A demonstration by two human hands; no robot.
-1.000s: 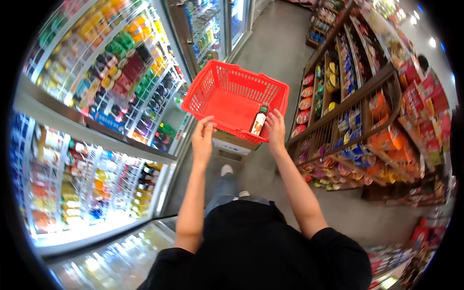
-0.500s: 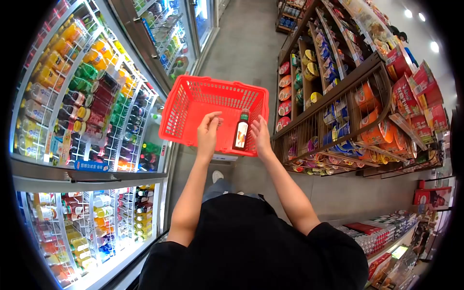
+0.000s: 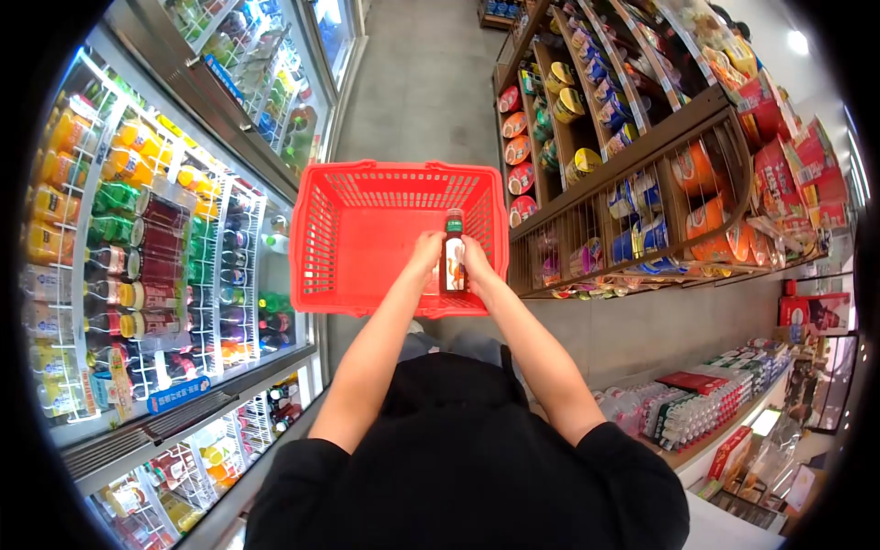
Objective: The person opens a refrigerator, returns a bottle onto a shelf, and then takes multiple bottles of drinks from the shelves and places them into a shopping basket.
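Inside a red plastic basket (image 3: 367,306), toward its right side, is a dark bottle (image 3: 455,261) with a green neck and a white label. Its cap points away from me. My left hand (image 3: 427,250) closes on the bottle's left side. On the opposite side, my right hand (image 3: 477,260) has its fingers against the same bottle. The fingertips of both hands are partly hidden by the bottle and by the hands themselves.
Drink coolers (image 3: 197,390) with glass doors line the left. At the right, a brown shelf rack (image 3: 632,225) carries bowls and packets. Grey floor (image 3: 403,101) runs between them. Packed bottles (image 3: 706,403) stand on a ledge at the lower right.
Both hands have come together onto the bottle, which now sits between them, farther from the basket's right wall. The view has turned, and the basket appears more level.
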